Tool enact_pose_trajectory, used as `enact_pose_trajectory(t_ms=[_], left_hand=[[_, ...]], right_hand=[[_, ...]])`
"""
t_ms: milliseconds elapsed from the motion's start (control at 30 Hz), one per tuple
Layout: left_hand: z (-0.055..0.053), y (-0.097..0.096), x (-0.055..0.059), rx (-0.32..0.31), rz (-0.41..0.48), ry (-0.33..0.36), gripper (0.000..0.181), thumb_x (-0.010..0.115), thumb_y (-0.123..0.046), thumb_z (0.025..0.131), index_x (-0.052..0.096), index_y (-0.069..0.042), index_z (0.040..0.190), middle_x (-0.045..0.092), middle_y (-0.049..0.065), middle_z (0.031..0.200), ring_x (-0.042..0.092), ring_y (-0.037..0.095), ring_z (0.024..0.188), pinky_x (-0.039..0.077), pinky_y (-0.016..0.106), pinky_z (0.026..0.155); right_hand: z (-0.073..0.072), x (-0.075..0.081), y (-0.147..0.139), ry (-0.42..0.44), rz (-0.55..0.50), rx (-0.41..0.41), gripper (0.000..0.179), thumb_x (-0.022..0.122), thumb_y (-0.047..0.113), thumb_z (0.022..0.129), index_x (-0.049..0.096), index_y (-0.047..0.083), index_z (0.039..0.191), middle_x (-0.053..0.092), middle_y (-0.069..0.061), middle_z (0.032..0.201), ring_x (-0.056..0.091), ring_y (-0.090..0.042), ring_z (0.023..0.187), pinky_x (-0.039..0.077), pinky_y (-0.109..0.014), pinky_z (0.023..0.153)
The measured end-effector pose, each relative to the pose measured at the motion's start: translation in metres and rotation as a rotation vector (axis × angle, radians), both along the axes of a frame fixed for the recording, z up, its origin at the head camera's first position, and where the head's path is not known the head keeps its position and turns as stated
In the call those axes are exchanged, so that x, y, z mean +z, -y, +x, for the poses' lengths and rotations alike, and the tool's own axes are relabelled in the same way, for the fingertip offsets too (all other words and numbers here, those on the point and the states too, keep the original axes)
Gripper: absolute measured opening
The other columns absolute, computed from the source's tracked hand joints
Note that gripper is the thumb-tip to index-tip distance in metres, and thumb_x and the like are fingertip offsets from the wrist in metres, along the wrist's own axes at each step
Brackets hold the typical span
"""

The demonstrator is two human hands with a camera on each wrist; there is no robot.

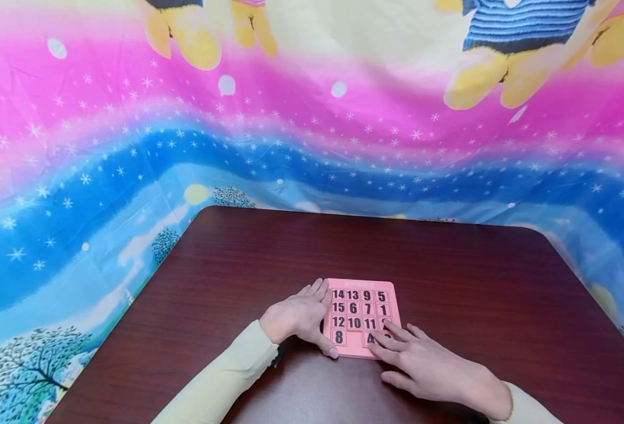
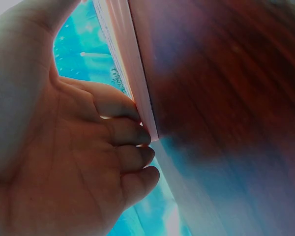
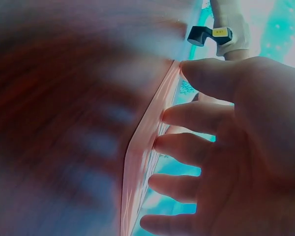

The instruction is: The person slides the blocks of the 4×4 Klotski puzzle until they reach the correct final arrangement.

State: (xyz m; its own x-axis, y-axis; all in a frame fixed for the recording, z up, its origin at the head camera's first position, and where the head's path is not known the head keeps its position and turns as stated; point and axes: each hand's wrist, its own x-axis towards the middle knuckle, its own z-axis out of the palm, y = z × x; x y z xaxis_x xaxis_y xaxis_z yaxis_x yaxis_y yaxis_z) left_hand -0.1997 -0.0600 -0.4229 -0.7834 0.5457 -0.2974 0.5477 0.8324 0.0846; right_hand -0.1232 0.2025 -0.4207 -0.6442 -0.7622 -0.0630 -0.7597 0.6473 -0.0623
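A pink number slide puzzle point(image 1: 362, 348) lies flat on the dark wooden table, its tiles in rows with a gap in the bottom row between 8 and 4. My left hand point(image 1: 302, 315) rests along its left side, fingers extended and thumb at the near left corner. In the left wrist view, fingertips point(image 2: 146, 135) touch the puzzle's edge point(image 2: 140, 73). Over the lower right corner reaches my right hand point(image 1: 428, 359), fingers spread, partly covering the 4 and neighbouring tiles. Its thumb stays off the board in the head view. Exact fingertip contact on the tiles is unclear.
The reddish-brown table point(image 1: 269, 253) extends around the puzzle on all sides. Behind it hangs a colourful printed cloth point(image 1: 312, 135) with snowflakes and trees. A black device with a yellow label point(image 3: 220, 32) sits at the left wrist.
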Motion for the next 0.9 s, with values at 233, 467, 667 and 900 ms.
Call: enact_pose_trajectory(t_ms=[233, 467, 667, 900], left_hand=[[-0.001, 0.001, 0.0, 0.001, 0.013, 0.003, 0.13, 0.073, -0.077, 0.063, 0.021, 0.0, 0.155, 0.012, 0.018, 0.164, 0.01, 0.028, 0.154, 0.016, 0.036, 0.127], [-0.001, 0.001, 0.0, 0.006, 0.008, 0.017, 0.131, 0.073, -0.077, 0.064, 0.019, -0.001, 0.156, 0.011, 0.017, 0.165, 0.009, 0.028, 0.154, 0.015, 0.036, 0.127], [-0.001, 0.001, 0.0, 0.004, 0.006, 0.016, 0.13, 0.073, -0.077, 0.064, 0.02, -0.001, 0.156, 0.011, 0.017, 0.165, 0.009, 0.028, 0.154, 0.015, 0.036, 0.127], [0.0, 0.0, 0.0, 0.006, 0.005, 0.017, 0.129, 0.073, -0.076, 0.065, 0.02, -0.001, 0.156, 0.011, 0.017, 0.165, 0.009, 0.027, 0.154, 0.015, 0.036, 0.127]], right_hand=[[-0.002, 0.0, -0.007, 0.023, -0.018, 0.014, 0.05, 0.052, 0.047, 0.098, 0.055, 0.02, 0.141, 0.052, -0.007, 0.147, 0.042, -0.04, 0.139, 0.038, -0.067, 0.104], [-0.004, 0.008, -0.003, 0.076, -0.022, -0.012, 0.053, 0.051, 0.05, 0.098, 0.055, 0.02, 0.141, 0.052, -0.007, 0.147, 0.04, -0.039, 0.141, 0.037, -0.068, 0.105], [-0.006, 0.014, 0.009, 0.055, -0.019, -0.001, 0.053, 0.055, 0.047, 0.097, 0.055, 0.018, 0.142, 0.053, -0.006, 0.147, 0.041, -0.037, 0.141, 0.036, -0.067, 0.107], [-0.009, 0.007, 0.026, 0.054, 0.014, 0.058, 0.055, 0.053, 0.047, 0.098, 0.051, 0.017, 0.144, 0.048, -0.005, 0.151, 0.039, -0.035, 0.143, 0.036, -0.064, 0.11]])
